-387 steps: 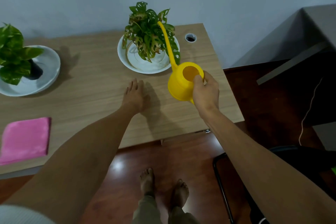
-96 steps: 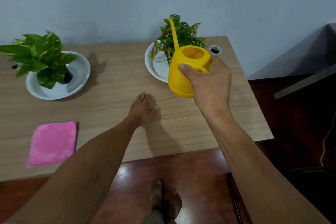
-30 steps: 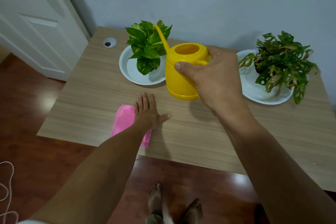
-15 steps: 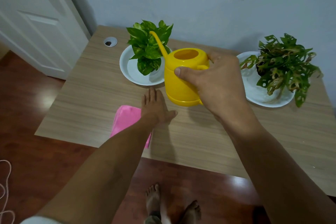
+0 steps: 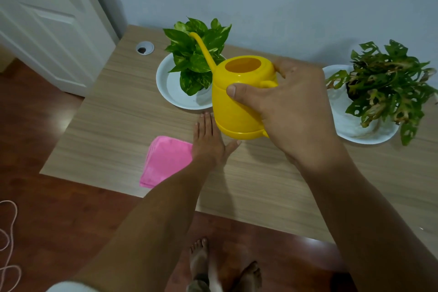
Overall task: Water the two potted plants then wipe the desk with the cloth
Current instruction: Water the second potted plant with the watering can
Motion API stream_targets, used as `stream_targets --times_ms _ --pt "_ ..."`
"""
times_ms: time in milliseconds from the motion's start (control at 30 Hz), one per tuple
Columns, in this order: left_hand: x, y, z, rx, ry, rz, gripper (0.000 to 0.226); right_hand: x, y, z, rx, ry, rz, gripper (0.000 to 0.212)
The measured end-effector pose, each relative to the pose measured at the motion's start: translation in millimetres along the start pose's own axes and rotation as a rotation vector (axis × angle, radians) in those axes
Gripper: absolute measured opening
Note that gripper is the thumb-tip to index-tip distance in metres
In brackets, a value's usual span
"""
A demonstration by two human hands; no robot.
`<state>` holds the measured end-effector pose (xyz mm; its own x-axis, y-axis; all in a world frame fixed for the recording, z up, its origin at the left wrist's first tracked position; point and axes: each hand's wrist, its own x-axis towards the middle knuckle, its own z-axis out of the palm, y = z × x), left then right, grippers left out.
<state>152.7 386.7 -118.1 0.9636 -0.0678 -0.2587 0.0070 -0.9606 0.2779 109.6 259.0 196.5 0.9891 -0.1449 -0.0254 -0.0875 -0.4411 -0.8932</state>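
Plastic watering can (image 5: 237, 102), probably light yet sloshy, hangs from the right hand (image 5: 291, 111) gripping its handle; left hand (image 5: 208, 142) lies flat.

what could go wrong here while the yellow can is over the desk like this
1. The right hand holds the watering can with its spout among the leaves of the left plant; a fast tilt might send water past the pot onto the white dish or the desk.
2. The pink cloth lies near the desk's front edge, partly under the left hand; moving that hand could drag it off.
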Motion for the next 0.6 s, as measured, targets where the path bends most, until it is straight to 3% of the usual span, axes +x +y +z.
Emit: stream_targets --times_ms 233,400,600 --pt "-5.3 -4.6 -13.8 -0.055 -0.006 0.049 0.129 -4.6 4.6 -21.6 -0.002 -0.041 -0.023 0.041" --pt "-14.1 -19.3 -31.0 -0.017 -0.006 0.132 0.114 1.9 2.5 -35.6 0.002 -0.059 -0.027 0.027" --pt "-13.3 -31.0 -25.1 0.035 -0.004 0.175 0.111 18.0 -0.4 -24.8 -0.072 -0.014 -0.051 0.035"
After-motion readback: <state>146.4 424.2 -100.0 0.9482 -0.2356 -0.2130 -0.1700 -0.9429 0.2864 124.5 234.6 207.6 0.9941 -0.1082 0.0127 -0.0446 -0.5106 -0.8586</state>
